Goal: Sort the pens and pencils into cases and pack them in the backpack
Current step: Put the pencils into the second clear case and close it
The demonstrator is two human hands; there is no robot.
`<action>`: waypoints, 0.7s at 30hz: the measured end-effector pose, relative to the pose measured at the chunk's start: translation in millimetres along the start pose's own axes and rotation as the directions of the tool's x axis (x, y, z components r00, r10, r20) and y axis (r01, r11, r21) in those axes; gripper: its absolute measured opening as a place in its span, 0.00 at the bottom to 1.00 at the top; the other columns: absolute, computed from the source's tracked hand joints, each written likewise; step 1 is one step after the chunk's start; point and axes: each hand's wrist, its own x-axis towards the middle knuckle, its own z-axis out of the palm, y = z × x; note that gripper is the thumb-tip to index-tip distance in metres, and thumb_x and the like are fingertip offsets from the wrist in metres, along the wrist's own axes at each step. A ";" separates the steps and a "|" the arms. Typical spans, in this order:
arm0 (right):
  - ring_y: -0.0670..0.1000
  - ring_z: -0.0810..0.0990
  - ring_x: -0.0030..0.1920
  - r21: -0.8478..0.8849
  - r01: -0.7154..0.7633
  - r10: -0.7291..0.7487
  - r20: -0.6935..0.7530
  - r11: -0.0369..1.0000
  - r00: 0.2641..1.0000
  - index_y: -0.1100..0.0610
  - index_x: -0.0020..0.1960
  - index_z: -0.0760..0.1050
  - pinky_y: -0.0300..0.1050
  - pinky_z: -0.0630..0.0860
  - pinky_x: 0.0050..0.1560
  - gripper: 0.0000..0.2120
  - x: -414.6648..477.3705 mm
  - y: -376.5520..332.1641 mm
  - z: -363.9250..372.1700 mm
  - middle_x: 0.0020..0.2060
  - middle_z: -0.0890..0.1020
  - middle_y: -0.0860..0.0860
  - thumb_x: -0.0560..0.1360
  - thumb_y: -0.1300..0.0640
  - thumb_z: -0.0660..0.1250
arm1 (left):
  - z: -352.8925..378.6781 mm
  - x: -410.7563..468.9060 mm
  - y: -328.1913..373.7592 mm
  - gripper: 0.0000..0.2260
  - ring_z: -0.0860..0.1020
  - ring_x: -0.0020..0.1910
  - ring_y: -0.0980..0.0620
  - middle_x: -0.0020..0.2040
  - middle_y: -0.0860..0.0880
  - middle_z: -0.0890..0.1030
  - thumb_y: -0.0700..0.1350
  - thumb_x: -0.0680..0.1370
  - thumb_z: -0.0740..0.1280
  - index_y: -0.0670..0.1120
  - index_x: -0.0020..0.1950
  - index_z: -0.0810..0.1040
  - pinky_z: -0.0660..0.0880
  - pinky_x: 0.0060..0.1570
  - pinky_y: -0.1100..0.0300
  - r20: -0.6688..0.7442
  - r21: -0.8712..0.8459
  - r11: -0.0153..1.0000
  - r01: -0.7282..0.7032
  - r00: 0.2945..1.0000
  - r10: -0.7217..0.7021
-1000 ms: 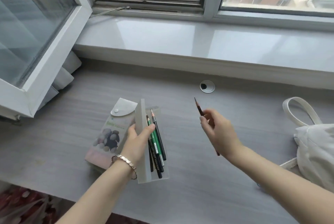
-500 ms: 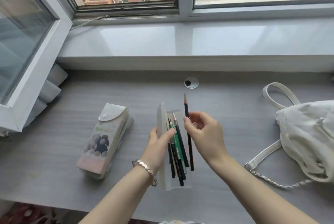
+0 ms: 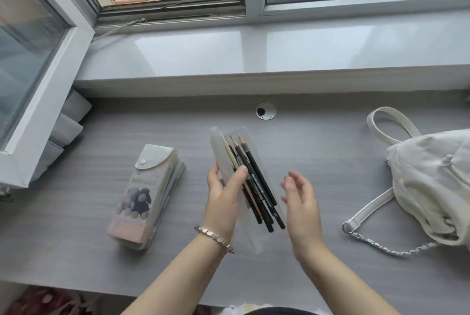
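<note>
My left hand (image 3: 223, 195) grips a translucent plastic case (image 3: 221, 147) above the grey desk, thumb across its open side. Several dark pencils (image 3: 256, 182) lie inside the case, tips pointing away from me. Just to the right of the case, my right hand (image 3: 300, 197) hovers with relaxed fingers and holds nothing. A second case (image 3: 142, 195) with a snap flap and a picture of plush animals lies on the desk to the left. The white backpack (image 3: 429, 182) sits at the right edge of the desk.
The backpack's strap and chain (image 3: 368, 215) trail across the desk toward the middle. A round cable grommet (image 3: 265, 111) sits in the desk near the window sill (image 3: 254, 55). An open window sash (image 3: 38, 73) juts over the desk's left end.
The pencil my right hand held now lies in the case, and that hand has let go and drawn back to the right. The left hand has tilted the case.
</note>
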 end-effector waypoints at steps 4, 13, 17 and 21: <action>0.58 0.77 0.60 0.545 -0.598 0.462 0.381 0.587 0.801 0.62 0.61 0.73 0.57 0.64 0.68 0.28 -11.3 3.3 1.9 0.56 0.80 0.61 0.79 0.41 0.48 | 7.1 -8.4 -3.3 0.28 0.73 0.42 0.79 0.53 0.61 0.71 0.48 0.73 0.68 0.54 0.67 0.56 0.71 0.41 0.76 -0.004 0.043 0.976 -0.215 0.976 0.216; 0.61 0.84 0.41 0.613 -0.710 0.482 0.533 0.347 0.695 0.66 0.55 0.75 0.53 0.82 0.38 0.29 -5.0 -5.5 5.8 0.44 0.83 0.66 0.80 0.44 0.46 | 8.2 -15.9 -8.8 0.42 0.73 0.57 0.63 0.63 0.48 0.70 0.58 0.62 0.66 0.47 0.71 0.53 0.72 0.51 0.72 0.036 0.138 0.911 -0.389 0.921 0.388; 0.59 0.85 0.38 0.647 -0.673 0.461 0.505 0.358 0.730 0.67 0.52 0.76 0.51 0.82 0.36 0.26 -2.5 -1.1 9.1 0.40 0.84 0.64 0.81 0.49 0.46 | 5.3 -11.1 -10.5 0.44 0.73 0.60 0.54 0.61 0.50 0.72 0.58 0.62 0.66 0.48 0.73 0.52 0.72 0.58 0.59 0.029 0.080 0.938 -0.338 0.941 0.337; 0.59 0.85 0.40 0.601 -0.682 0.508 0.468 0.417 0.723 0.66 0.55 0.76 0.51 0.82 0.39 0.24 2.0 8.9 10.9 0.42 0.84 0.64 0.81 0.51 0.47 | 2.5 -7.5 -13.3 0.43 0.75 0.57 0.58 0.60 0.51 0.73 0.58 0.61 0.67 0.49 0.72 0.53 0.73 0.55 0.60 0.033 0.060 0.955 -0.289 0.957 0.288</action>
